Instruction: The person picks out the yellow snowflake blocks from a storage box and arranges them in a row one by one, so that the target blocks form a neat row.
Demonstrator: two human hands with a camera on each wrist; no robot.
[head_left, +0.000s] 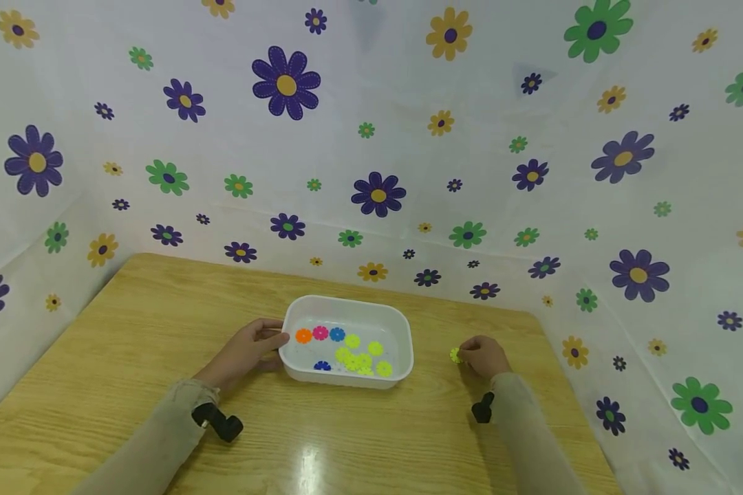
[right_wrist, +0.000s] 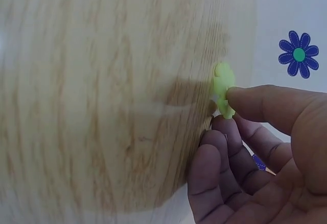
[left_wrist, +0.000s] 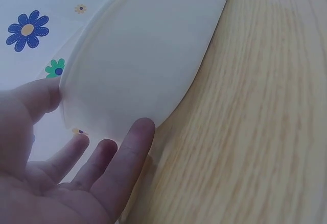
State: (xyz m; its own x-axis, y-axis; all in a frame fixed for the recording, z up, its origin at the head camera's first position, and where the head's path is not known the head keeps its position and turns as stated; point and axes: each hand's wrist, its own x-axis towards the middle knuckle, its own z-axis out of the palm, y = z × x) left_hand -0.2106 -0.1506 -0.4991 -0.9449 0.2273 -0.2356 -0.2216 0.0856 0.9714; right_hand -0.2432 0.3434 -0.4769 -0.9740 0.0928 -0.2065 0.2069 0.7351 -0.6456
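A white plastic tub [head_left: 347,377] stands on the wooden table in the head view. My left hand [head_left: 248,352] holds its left end, thumb at the rim and fingers against the outer wall [left_wrist: 143,55], as the left wrist view shows. To the right of the tub, my right hand [head_left: 484,356] pinches a yellow-green snowflake disc [right_wrist: 223,78] between thumb and fingers, close over the tabletop. Inside the tub lie an orange disc [head_left: 303,335], a pink disc [head_left: 320,333], a light blue disc [head_left: 337,334], a dark blue disc [head_left: 322,366] and several yellow-green discs [head_left: 384,369].
The wooden table [head_left: 347,433] runs back to a white cloth [head_left: 322,151] printed with flowers, which hangs behind and along both sides. Each sleeve carries a black wrist mount, one on the left [head_left: 218,421] and one on the right [head_left: 482,408].
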